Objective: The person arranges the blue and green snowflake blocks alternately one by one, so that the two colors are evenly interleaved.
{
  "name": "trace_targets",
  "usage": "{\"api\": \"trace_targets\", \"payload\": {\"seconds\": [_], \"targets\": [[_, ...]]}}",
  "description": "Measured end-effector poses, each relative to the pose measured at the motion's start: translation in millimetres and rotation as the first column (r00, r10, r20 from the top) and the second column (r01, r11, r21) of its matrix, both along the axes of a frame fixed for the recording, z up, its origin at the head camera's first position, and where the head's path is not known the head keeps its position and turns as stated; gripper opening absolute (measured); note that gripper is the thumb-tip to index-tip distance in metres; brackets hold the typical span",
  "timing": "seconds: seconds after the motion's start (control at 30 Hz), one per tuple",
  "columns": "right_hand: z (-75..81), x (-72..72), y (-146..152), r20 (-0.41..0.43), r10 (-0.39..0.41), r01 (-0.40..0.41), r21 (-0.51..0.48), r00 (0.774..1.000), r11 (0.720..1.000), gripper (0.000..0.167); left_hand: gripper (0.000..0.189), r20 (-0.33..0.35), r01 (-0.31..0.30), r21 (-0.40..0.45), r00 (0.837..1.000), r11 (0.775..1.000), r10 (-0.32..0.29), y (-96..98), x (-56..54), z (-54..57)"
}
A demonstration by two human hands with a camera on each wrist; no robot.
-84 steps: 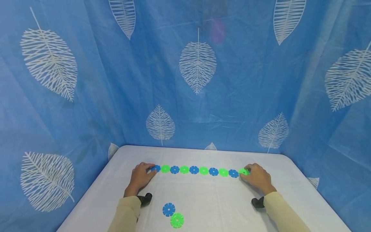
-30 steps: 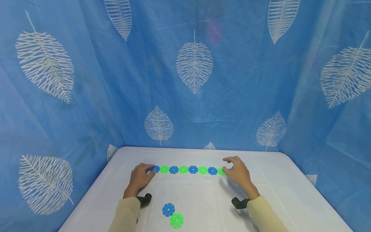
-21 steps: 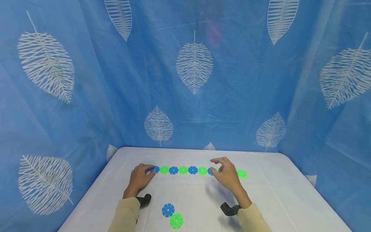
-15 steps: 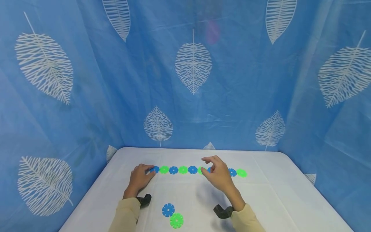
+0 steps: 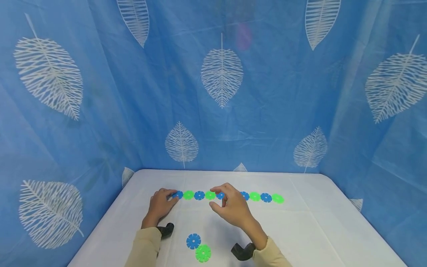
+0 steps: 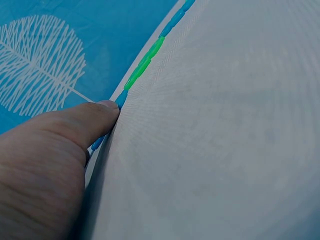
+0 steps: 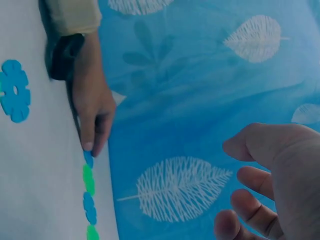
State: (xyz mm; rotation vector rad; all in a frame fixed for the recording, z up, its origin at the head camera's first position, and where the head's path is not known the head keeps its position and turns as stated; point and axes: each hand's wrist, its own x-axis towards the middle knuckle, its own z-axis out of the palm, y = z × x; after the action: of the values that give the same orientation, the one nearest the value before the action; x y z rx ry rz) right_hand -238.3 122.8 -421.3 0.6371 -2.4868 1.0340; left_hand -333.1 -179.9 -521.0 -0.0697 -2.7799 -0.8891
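Note:
A straight row of notched plastic discs, blue and green by turns, runs across the white table. At its left end my left hand (image 5: 160, 204) pinches a blue disc (image 5: 179, 194) between thumb and fingers. The left wrist view shows the thumb (image 6: 102, 120) right at that disc's edge. My right hand (image 5: 233, 207) is over the middle of the row, thumb and fingers curved and apart, holding nothing; it hides part of the row. The green disc (image 5: 278, 198) at the right end lies free of both hands.
Nearer the front, a loose blue disc (image 5: 193, 241) lies against a loose green disc (image 5: 203, 253). A blue curtain (image 5: 267, 111) with white leaf prints stands behind and on both sides of the table (image 5: 310, 230). Each wrist wears a black device (image 5: 242, 252).
My right hand has let go of the green disc at the row's right end and moved left above the row to its middle. The left hand stays on the blue disc.

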Motion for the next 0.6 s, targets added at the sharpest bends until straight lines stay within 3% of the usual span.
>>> {"api": "trace_targets", "payload": {"seconds": [0.4,0.6], "targets": [[-18.6,7.5,-19,0.044,0.075,-0.079,0.081,0.996,0.994,0.034,0.038,0.009,-0.003,0.001,1.000,1.000,0.003,-1.3,0.1,-2.1],[-26.9,7.1,-26,0.115,0.100,-0.114,0.123,0.988,0.986,0.036,0.038,0.015,-0.008,0.001,1.000,1.000,0.008,0.1,0.4,0.0]]}}
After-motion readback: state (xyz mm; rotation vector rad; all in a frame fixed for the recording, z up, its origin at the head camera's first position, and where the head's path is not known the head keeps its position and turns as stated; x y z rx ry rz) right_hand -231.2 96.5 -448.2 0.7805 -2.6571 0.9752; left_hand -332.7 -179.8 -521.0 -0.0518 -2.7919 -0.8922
